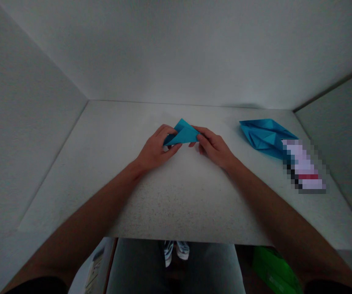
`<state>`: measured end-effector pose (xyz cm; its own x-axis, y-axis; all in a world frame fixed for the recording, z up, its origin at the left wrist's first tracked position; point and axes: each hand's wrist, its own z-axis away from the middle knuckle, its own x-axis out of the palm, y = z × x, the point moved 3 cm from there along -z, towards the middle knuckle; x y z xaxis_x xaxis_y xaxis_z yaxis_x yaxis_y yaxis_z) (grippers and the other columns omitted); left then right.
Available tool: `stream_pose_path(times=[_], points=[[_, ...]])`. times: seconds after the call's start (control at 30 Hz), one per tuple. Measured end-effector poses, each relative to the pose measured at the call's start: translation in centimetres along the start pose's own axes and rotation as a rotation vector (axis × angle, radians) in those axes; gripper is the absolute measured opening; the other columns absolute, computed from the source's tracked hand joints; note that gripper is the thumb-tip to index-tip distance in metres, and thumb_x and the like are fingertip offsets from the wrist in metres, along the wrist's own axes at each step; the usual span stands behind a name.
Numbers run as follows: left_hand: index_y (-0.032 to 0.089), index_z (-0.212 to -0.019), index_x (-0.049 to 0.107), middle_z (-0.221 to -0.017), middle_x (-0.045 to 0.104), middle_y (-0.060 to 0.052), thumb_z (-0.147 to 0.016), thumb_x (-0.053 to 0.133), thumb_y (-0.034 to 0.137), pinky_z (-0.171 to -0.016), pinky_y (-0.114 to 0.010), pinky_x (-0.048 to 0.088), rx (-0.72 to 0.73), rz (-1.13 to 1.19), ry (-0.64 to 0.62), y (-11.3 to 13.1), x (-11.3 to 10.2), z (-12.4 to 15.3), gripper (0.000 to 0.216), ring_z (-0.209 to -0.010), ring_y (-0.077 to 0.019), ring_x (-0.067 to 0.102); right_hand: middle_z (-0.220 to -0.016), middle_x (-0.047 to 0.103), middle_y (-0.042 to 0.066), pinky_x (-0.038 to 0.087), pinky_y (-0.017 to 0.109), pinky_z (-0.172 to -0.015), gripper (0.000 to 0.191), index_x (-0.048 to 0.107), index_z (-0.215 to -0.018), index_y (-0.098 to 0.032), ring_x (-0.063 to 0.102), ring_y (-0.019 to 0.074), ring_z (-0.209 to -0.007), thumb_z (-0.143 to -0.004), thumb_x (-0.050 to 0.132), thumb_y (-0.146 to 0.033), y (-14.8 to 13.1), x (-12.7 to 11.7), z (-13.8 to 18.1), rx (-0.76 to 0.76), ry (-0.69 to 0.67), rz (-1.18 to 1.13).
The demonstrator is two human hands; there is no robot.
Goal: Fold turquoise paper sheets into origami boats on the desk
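A folded blue paper triangle is held just above the white speckled table, near its middle. My left hand pinches the paper's left corner, fingers curled around it. My right hand pinches the right corner with thumb and fingers pressed together. Both forearms reach in from the near edge.
A second piece of folded blue paper lies at the right of the table, partly under a blurred-out flat object. White walls close the table on the left, back and right. A green bag sits under the table's near edge.
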<state>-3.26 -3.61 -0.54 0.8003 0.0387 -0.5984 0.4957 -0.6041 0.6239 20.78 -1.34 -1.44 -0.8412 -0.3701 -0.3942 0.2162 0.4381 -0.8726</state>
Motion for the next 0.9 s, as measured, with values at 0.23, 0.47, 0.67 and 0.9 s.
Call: stream_pose_path(times=[0.23, 0.47, 0.67, 0.9], points=[[0.026, -0.145, 0.053, -0.108, 0.073, -0.003, -0.109, 0.061, 0.034, -0.071, -0.029, 0.056, -0.13, 0.134, 0.028, -0.5, -0.05, 0.18, 0.038, -0.074, -0.0129, 0.068, -0.086, 0.076, -0.001, 0.049, 0.023, -0.058, 0.046, 0.064, -0.15, -0.025, 0.055, 0.0096, -0.056, -0.113, 0.058, -0.053, 0.13, 0.02, 0.05, -0.01, 0.034, -0.024], [0.026, -0.124, 0.074, -0.127, 0.074, -0.01, -0.099, 0.079, 0.041, -0.103, -0.039, 0.06, 0.012, 0.027, -0.014, -0.25, -0.36, -0.42, 0.03, -0.119, -0.0237, 0.072, -0.112, 0.076, 0.002, 0.053, 0.025, -0.059, 0.083, 0.059, -0.158, -0.032, 0.058, 0.0108, -0.066, -0.086, 0.093, -0.057, -0.31, -0.18, 0.36, -0.079, 0.021, -0.061], [0.025, -0.136, 0.071, -0.123, 0.079, -0.009, -0.091, 0.087, 0.053, -0.085, -0.031, 0.064, -0.073, 0.112, -0.14, -0.45, -0.02, -0.05, 0.055, -0.102, -0.0212, 0.078, -0.122, 0.076, 0.007, 0.06, 0.031, -0.077, 0.071, 0.067, -0.153, -0.031, 0.069, 0.0181, -0.09, -0.09, 0.09, -0.054, -0.59, -0.16, 0.21, -0.124, -0.005, 0.034], [0.024, -0.14, 0.068, -0.124, 0.082, -0.01, -0.095, 0.081, 0.053, -0.082, -0.03, 0.064, -0.108, 0.138, -0.165, 0.03, -0.08, -0.03, 0.055, -0.099, -0.0211, 0.08, -0.125, 0.075, 0.009, 0.06, 0.032, -0.08, 0.067, 0.066, -0.155, -0.03, 0.07, 0.0209, -0.098, -0.095, 0.084, -0.055, -0.51, -0.14, 0.3, -0.087, 0.022, 0.045]])
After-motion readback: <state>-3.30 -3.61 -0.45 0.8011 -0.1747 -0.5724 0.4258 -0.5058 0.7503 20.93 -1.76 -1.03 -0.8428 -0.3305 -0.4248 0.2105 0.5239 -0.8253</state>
